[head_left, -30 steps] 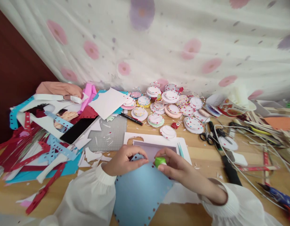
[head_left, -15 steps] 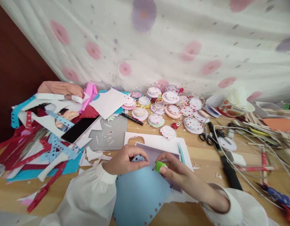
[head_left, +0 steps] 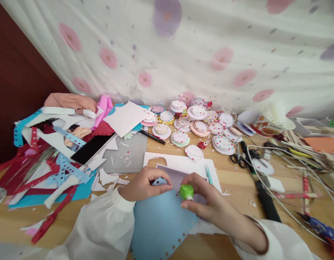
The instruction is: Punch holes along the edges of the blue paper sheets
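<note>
A light blue sheet of paper (head_left: 161,224) with small shaped holes punched along its edges hangs over the near side of the work area. My left hand (head_left: 146,184) is closed, pinching this sheet at its upper edge, where a punched piece of it shows under the fingers. In my right hand (head_left: 205,196) is a small lime-green paper punch (head_left: 186,191), held between thumb and fingers just above the sheet. The punch is apart from my left hand. Beneath both hands lies a shallow lilac tray (head_left: 178,176) on a white sheet (head_left: 180,159), mostly covered.
Turquoise tweezers (head_left: 208,174) lie right of the tray. Layered paper discs with beads (head_left: 197,112) crowd the back. Paper scraps, a phone (head_left: 92,148) and a grey cutting mat (head_left: 125,155) are on the left. Scissors (head_left: 239,161), a white cable and wooden sticks fill the right.
My right hand has turned the green punch, so more of it shows, and the thumb now sits lower. The left hand and the blue paper look nearly the same.
</note>
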Available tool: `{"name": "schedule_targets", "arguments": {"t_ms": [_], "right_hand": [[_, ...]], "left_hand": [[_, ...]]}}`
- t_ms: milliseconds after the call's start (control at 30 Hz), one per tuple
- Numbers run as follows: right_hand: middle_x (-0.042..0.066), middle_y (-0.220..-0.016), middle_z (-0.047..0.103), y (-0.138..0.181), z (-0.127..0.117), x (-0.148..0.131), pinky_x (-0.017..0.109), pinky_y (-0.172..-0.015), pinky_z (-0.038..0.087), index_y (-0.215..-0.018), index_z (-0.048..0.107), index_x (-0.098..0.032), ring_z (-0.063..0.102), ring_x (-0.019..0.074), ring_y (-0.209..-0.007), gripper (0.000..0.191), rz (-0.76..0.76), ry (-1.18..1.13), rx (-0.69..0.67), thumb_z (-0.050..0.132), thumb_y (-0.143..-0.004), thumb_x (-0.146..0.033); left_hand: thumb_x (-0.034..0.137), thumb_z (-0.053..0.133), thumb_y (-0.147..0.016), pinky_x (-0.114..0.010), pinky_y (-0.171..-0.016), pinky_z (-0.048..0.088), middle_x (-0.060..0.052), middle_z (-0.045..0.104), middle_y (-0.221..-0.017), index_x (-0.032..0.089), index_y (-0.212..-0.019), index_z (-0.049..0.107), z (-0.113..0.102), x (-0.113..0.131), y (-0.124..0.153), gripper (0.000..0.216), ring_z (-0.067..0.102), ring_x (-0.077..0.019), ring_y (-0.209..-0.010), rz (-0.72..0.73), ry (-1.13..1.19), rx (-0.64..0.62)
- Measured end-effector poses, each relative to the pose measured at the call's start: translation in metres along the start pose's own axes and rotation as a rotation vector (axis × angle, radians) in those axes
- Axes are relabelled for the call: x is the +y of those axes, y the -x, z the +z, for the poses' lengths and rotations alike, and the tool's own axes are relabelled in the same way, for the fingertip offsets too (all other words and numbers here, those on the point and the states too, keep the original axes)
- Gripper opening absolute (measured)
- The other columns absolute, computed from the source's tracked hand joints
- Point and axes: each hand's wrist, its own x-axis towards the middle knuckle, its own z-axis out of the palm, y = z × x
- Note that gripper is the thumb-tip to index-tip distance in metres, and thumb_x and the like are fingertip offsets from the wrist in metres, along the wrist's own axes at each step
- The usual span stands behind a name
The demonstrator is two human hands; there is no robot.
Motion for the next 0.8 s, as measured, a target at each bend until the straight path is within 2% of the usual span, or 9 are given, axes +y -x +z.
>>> {"name": "schedule_targets", "arguments": {"t_ms": [233,433,567,667,800], "right_hand": [[0.000,-0.088,0.058,0.003,0.003,0.004,0.027,-0.074,0.043,-0.096,0.049,-0.024,0.054,0.0164,-0.084,0.026,0.014,0.167,0.037,0.067,-0.080,-0.034],[-0.001,-0.081,0.059,-0.001,0.002,-0.004,0.024,-0.067,0.042,-0.098,0.052,-0.021,0.053,0.0140,-0.074,0.027,0.158,0.260,-0.068,0.067,-0.078,-0.033],[-0.001,-0.079,0.060,-0.004,-0.002,-0.011,0.025,-0.065,0.042,-0.103,0.058,-0.020,0.053,0.0148,-0.073,0.033,0.203,0.311,-0.174,0.069,-0.076,-0.036],[0.001,-0.084,0.062,-0.005,-0.004,-0.012,0.025,-0.069,0.043,-0.107,0.060,-0.020,0.054,0.0151,-0.077,0.034,0.184,0.270,-0.219,0.067,-0.078,-0.036],[0.002,-0.090,0.060,-0.008,-0.006,-0.003,0.026,-0.071,0.046,-0.118,0.056,-0.021,0.054,0.0152,-0.080,0.045,0.202,0.140,-0.171,0.068,-0.076,-0.033]], "left_hand": [[0.027,0.062,-0.081,-0.020,-0.051,0.032,-0.001,0.068,-0.074,0.016,-0.084,0.070,0.001,-0.001,0.000,0.014,0.050,-0.0101,-0.060,-0.009,0.001,0.020],[0.024,0.061,-0.081,-0.019,-0.051,0.033,-0.001,0.068,-0.075,0.015,-0.083,0.069,0.002,-0.003,-0.001,0.012,0.051,-0.0097,-0.061,0.028,0.003,0.016],[0.026,0.062,-0.081,-0.020,-0.055,0.036,-0.002,0.068,-0.075,0.015,-0.083,0.069,0.002,-0.003,-0.002,0.013,0.053,-0.0112,-0.064,0.030,0.007,0.026],[0.026,0.062,-0.081,-0.020,-0.056,0.037,-0.002,0.068,-0.076,0.015,-0.083,0.069,0.002,-0.003,-0.002,0.013,0.054,-0.0117,-0.065,0.040,0.011,0.029],[0.026,0.062,-0.082,-0.021,-0.056,0.037,-0.003,0.068,-0.077,0.014,-0.084,0.069,0.003,-0.004,-0.002,0.014,0.054,-0.0114,-0.064,0.036,0.030,0.059]]}}
